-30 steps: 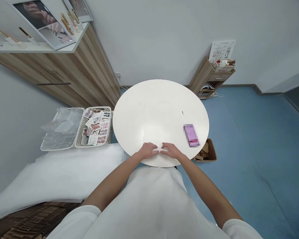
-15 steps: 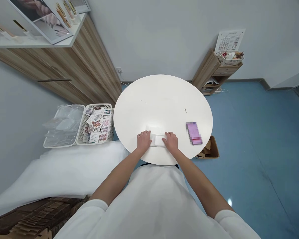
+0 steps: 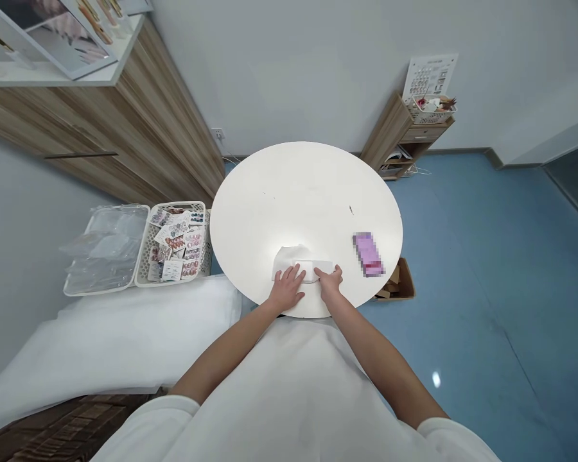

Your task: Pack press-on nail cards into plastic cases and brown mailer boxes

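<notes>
Near the front edge of a white round-topped table [image 3: 308,186] lies a thin white wrapping sheet [image 3: 284,256], probably foam. A small flat white block [image 3: 308,272] rests against it, partly folded in; its kind is unclear. My left hand [image 3: 286,292] lies on the left side of the bundle with its fingers spread. At the other end, my right hand [image 3: 329,281] pinches the right edge of the white sheet between thumb and fingers. To the right lies a purple phone-shaped object [image 3: 368,254], blurred by pixelation.
Left of the table stand a white basket of press-on nail sets [image 3: 177,244] and a tray of clear plastic packs [image 3: 108,250]. White sheeting [image 3: 139,340] is stacked below them. A cardboard box [image 3: 399,282] sits on the floor at the right, and a small wooden cabinet [image 3: 404,131] behind.
The bundle has turned and its sheet flared out at the left and right. My left hand has moved down and flattened onto it; my right hand now pinches the right edge. The view shifted slightly.
</notes>
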A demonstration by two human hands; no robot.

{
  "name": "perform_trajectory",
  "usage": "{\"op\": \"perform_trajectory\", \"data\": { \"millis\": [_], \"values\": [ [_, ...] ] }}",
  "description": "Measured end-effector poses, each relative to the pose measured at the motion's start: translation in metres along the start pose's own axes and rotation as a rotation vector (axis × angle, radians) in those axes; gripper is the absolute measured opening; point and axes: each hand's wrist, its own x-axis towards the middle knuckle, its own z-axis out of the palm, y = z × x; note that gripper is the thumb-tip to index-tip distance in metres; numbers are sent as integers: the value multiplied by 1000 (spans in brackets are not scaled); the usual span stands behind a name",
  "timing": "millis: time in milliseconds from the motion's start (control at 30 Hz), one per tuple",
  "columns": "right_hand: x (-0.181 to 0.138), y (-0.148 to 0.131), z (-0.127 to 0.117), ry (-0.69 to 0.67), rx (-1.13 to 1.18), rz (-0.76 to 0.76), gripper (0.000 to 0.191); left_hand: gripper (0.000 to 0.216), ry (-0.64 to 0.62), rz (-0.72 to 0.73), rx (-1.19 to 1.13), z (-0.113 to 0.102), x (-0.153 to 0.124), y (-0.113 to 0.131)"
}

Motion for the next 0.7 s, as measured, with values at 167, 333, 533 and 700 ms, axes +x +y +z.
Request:
{"op": "perform_trajectory", "data": {
  "millis": [167, 333, 533, 700],
  "values": [
    [17, -14, -13, -96, -122, 46, 68, 63, -7, -24, -45, -4, 0, 1],
    [19, -22, -21, -172, -187, 14, 41, 65, -15, -28, -57, -3, -1, 0],
    [20, -32, -22, -164, -217, -46, 29, 68, -22, -8, -48, -2, -1, -2],
    [16, -43, -13, -281, -195, -97, 24, 68, -20, -1, -62, -2, 0, -3]
  ]
}}
